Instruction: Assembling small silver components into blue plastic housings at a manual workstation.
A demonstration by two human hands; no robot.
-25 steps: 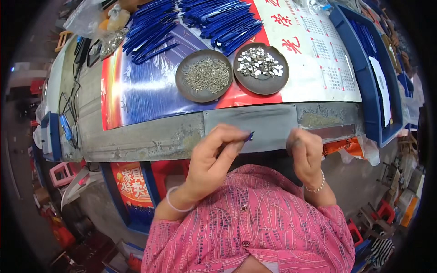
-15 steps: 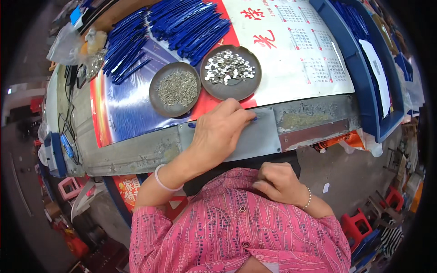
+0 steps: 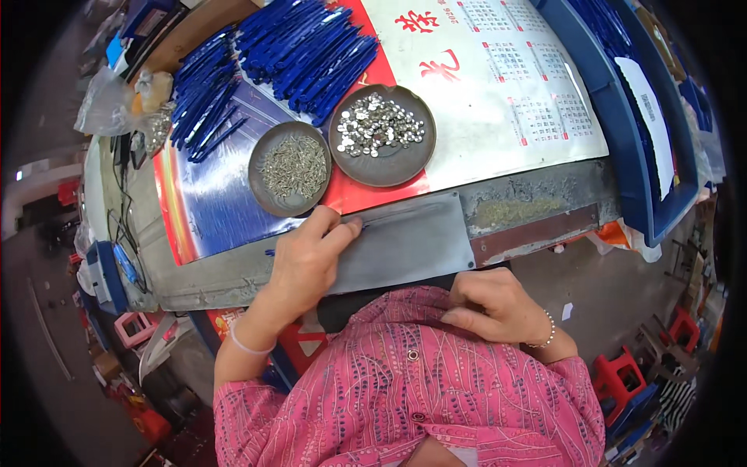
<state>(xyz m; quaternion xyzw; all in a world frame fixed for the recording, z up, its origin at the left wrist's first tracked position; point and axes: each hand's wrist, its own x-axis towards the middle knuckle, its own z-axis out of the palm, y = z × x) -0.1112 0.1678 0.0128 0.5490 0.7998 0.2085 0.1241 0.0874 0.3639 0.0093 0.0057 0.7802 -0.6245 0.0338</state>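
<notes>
My left hand (image 3: 307,253) is closed, palm down, at the near edge of the table. A slim dark-blue strip (image 3: 270,252) sticks out to the left from under it; most of the strip is hidden by the fingers. A smooth grey plate (image 3: 412,241) lies to the right of that hand. My right hand (image 3: 494,303) is curled in front of my body, below the plate's edge; whatever its fingers may hold is hidden. Beyond the left hand sit a round dark dish of small metal pins (image 3: 294,167) and a larger dish of shiny round metal discs (image 3: 381,128).
Piles of slim blue strips (image 3: 311,54) lie at the back left on a printed calendar sheet (image 3: 467,148). A blue plastic bin (image 3: 603,101) stands at the right edge. Plastic bags (image 3: 109,101) and cables (image 3: 117,210) are at the left. Red stools (image 3: 618,377) stand on the floor.
My left hand has slid left and slightly nearer along the plate, with the blue strip moving along under it. My right hand stays curled in nearly the same place.
</notes>
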